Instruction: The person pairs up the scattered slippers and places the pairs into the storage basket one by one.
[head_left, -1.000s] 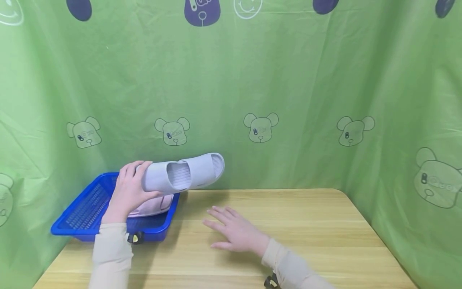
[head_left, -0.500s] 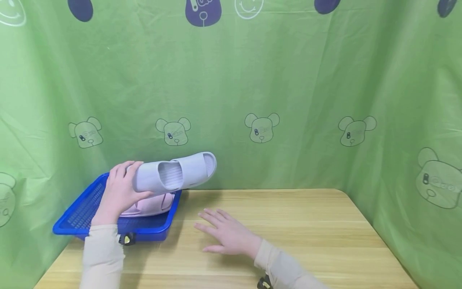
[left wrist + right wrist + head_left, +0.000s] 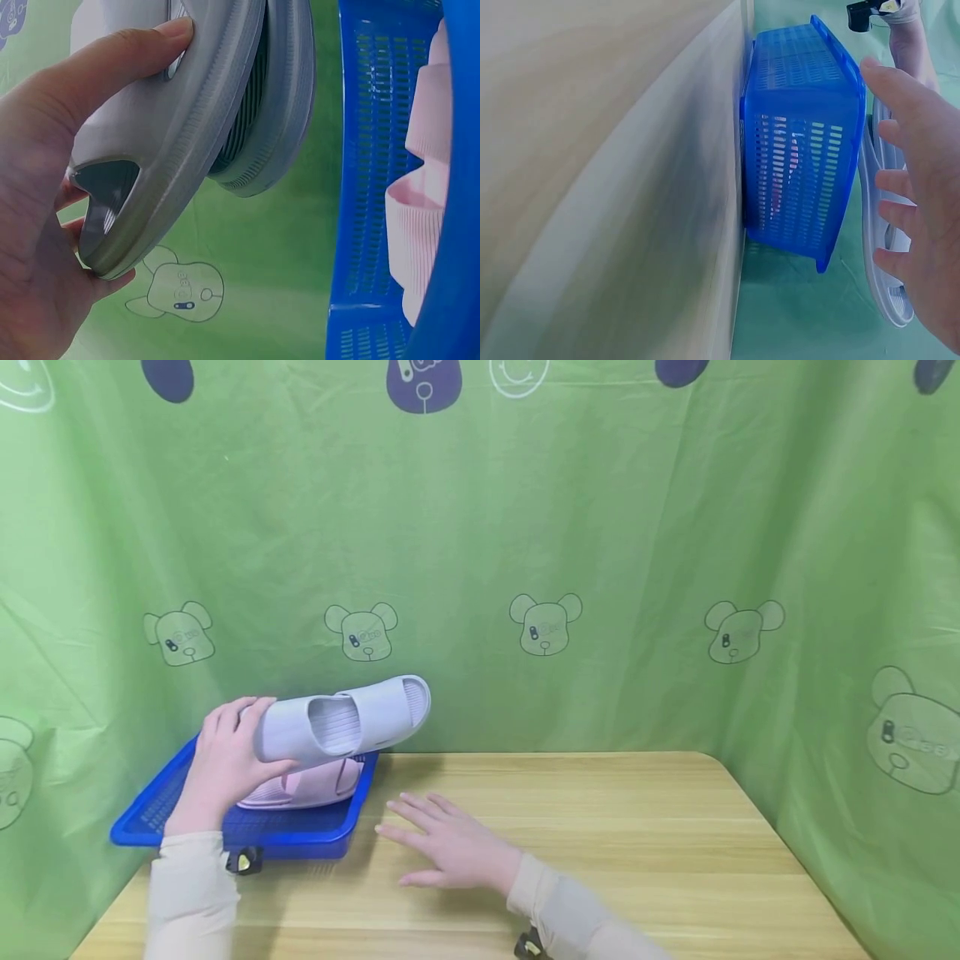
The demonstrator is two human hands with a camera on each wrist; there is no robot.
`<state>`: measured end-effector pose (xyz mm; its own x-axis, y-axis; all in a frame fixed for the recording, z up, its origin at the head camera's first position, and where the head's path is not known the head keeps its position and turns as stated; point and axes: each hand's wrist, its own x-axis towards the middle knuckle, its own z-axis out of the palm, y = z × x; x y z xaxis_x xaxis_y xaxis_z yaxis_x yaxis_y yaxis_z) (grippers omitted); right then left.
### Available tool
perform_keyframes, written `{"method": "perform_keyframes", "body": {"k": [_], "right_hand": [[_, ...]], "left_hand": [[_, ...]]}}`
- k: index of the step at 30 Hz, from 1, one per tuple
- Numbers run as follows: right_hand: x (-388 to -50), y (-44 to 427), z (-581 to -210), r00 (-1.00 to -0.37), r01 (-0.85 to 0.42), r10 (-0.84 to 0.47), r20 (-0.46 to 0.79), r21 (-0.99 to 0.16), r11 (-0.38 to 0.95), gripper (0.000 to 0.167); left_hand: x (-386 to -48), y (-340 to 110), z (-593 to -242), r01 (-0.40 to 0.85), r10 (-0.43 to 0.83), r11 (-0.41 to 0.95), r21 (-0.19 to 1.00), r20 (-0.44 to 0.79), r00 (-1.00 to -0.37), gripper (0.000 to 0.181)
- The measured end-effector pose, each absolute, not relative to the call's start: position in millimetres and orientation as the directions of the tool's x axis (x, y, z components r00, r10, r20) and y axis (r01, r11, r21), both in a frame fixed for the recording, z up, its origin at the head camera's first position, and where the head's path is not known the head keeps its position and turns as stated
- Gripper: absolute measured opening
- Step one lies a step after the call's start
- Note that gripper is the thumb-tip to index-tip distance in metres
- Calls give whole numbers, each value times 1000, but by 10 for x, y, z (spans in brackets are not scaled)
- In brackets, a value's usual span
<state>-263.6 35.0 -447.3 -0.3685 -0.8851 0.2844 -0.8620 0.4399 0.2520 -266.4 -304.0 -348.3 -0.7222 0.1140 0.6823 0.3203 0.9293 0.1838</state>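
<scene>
My left hand (image 3: 228, 752) grips a pair of pale grey open-toed slippers (image 3: 382, 710), held together above the blue basket (image 3: 300, 838). In the left wrist view, the thumb presses along one grey slipper (image 3: 142, 127), and the second slipper (image 3: 292, 112) lies against it. Pink slippers (image 3: 318, 783) rest inside the basket, partly hidden beneath the grey pair. My right hand (image 3: 453, 847) hovers over the table to the right of the basket, fingers spread and holding nothing.
The basket stands at the left of a wooden table (image 3: 637, 843), with perforated walls. A green printed curtain (image 3: 480, 527) hangs behind and on both sides. A small black device (image 3: 244, 860) sits at the left wrist, another device (image 3: 528, 945) at the right.
My left hand has shifted left with the grey slippers, now more over the basket, uncovering more of the pink slippers' right part. The right hand has also drifted left, fingers still spread.
</scene>
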Motion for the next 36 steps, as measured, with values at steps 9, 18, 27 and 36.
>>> {"method": "perform_keyframes", "body": {"k": [9, 18, 27, 36], "right_hand": [[-2643, 162, -4467, -352, -876, -899, 262, 247, 415, 73], [-2685, 18, -4491, -345, -878, -905, 250, 255, 405, 74], [-2692, -101, -4477, -343, -881, -909, 238, 254, 399, 75], [-2686, -207, -4446, -330, -889, -914, 236, 246, 385, 75]], "left_hand": [[-2618, -3177, -3509, 291, 100, 941, 174, 676, -730, 93], [-2585, -3290, -3519, 276, 100, 947, 162, 671, -735, 95], [-2509, -3369, -3495, 269, 100, 951, 152, 671, -735, 94], [-2430, -3480, -3475, 256, 101, 956, 146, 653, -750, 94]]}}
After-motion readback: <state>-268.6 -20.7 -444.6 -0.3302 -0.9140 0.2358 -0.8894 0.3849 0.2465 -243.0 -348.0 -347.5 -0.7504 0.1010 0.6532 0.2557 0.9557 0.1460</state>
